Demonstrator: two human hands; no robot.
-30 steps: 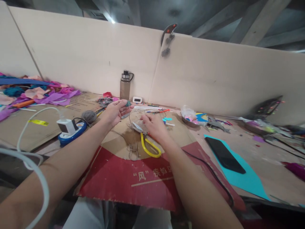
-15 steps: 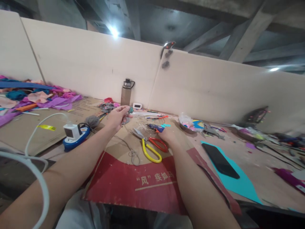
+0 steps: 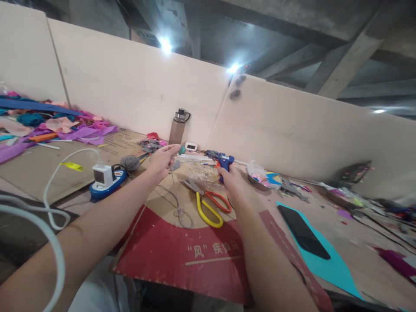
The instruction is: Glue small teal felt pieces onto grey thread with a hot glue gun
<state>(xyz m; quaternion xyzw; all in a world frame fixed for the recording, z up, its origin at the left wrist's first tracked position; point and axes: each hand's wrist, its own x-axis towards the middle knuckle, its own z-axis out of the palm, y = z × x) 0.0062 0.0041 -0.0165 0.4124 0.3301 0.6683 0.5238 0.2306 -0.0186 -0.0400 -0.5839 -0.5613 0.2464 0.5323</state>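
My left hand is pinched on a small green piece, in front of the water bottle; a thin grey cord hangs below the fingers. My right hand is wrapped round the handle of a blue glue gun, which is raised off the board with its nozzle to the left. Between my forearms, scissors with one yellow and one red handle lie on the red and brown cardboard. A loop of grey cord lies left of them.
A blue power strip with a white plug and a ball of grey yarn are at left. Behind stands a bottle. A black phone rests on turquoise sheet at right. Coloured scraps pile at far left.
My right hand has closed round the glue gun and lifted it from the board, turning it upright. My left hand still pinches the green piece. The view has shifted slightly.
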